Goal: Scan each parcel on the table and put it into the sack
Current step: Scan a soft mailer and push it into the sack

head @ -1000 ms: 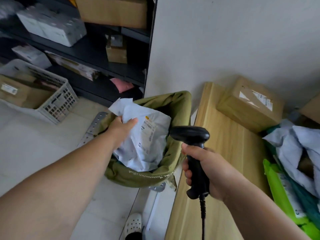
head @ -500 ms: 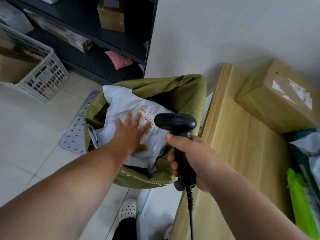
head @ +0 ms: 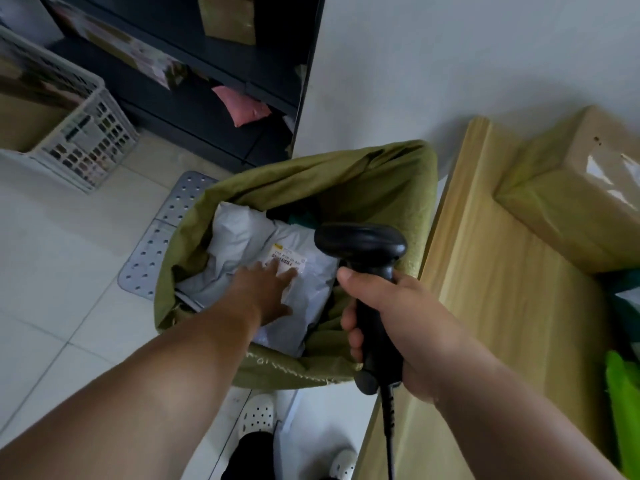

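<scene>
Tiled floor beside a wooden bench point(head: 502, 306), with an olive sack point(head: 381, 174) standing open against the bench's left edge.
The left grip point(head: 266, 292) lies flat with its fingers straight and spread, pressing on a white parcel point(head: 235, 237) inside the sack, fingertips at the parcel's label point(head: 289, 259). The right grip point(head: 391, 327) is wrapped tight round the handle of a black scanner point(head: 360, 247), held over the sack's right side with its cord hanging down. On the bench, a taped cardboard box point(head: 571, 209) sits by the wall. A green parcel point(head: 623, 403) shows at the right edge.
</scene>
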